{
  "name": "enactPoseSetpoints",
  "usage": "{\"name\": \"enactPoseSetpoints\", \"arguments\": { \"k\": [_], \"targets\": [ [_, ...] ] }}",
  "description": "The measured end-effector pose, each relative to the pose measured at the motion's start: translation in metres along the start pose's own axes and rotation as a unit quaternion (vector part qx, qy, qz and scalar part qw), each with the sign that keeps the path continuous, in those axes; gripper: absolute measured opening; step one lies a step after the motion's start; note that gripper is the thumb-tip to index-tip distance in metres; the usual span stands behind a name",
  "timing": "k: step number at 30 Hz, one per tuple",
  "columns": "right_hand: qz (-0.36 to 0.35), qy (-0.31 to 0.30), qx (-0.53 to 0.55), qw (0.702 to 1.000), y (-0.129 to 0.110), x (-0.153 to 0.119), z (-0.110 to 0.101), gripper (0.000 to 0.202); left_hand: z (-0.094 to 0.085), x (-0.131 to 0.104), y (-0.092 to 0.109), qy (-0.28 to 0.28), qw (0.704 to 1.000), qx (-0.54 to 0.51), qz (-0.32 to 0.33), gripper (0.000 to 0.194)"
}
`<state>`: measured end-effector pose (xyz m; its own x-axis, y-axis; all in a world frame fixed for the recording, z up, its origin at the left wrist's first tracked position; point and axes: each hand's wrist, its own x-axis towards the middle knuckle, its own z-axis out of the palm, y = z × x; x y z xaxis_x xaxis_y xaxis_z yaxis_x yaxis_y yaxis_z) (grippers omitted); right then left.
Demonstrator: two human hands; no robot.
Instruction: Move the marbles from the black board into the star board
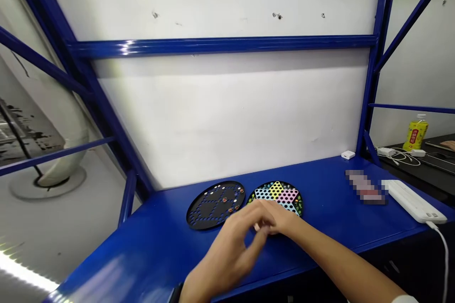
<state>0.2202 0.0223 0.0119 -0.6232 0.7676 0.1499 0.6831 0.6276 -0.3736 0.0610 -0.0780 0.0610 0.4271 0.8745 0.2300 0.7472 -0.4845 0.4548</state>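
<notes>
My left hand (232, 244) reaches over the front of the blue table. Its fingers curl and the thumb tip comes close to them; anything pinched between them is hidden. Touching or overlapping it, my right hand (279, 218) bends down at the wrist, most of its fingers concealed behind the left. Both are over the near edge of a round Chinese checkers board (276, 190) with a star of coloured, holed fields. Left of that lies a black round tray (202, 204) with holes, bearing several small white and reddish-brown pieces.
Blue metal posts and a crossbar (227, 44) frame the table (159, 246) against a white wall. To the right are a white power strip (414, 202), a blurred-out item (366, 187) and a small white box (348, 155). A yellow bottle (415, 133) and another person's hand (448, 144) appear beyond.
</notes>
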Motion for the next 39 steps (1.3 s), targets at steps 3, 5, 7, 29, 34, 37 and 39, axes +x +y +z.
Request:
{"name": "enactPoseSetpoints", "arguments": {
  "k": [3,5,7,29,34,37,39],
  "targets": [
    [0.016,0.017,0.017,1.0,0.005,0.001,0.005,0.018,-0.004,0.051,-0.017,-0.033,0.998,0.01,-0.044,0.024],
    [0.005,0.01,0.02,1.0,0.01,0.001,0.006,0.011,-0.003,0.062,-0.028,-0.043,0.996,0.031,-0.076,0.026],
    [-0.015,-0.001,0.022,1.0,0.014,0.0,0.005,0.004,0.0,0.061,-0.036,-0.051,0.993,0.063,-0.084,0.026],
    [-0.001,0.051,0.09,0.995,0.023,-0.012,0.008,0.004,0.006,0.079,-0.066,-0.101,0.98,0.111,-0.135,0.02],
    [0.004,0.087,0.132,0.987,0.026,-0.011,0.012,0.003,0.014,0.067,-0.068,-0.088,0.987,0.073,-0.115,0.025],
    [0.024,0.109,0.187,0.976,0.027,-0.007,0.01,0.004,0.017,0.063,-0.055,-0.093,0.983,0.105,-0.12,0.022],
    [0.042,0.13,0.208,0.969,0.027,0.003,0.006,0.005,0.017,0.063,-0.045,-0.088,0.978,0.134,-0.132,0.021]
  ]
}}
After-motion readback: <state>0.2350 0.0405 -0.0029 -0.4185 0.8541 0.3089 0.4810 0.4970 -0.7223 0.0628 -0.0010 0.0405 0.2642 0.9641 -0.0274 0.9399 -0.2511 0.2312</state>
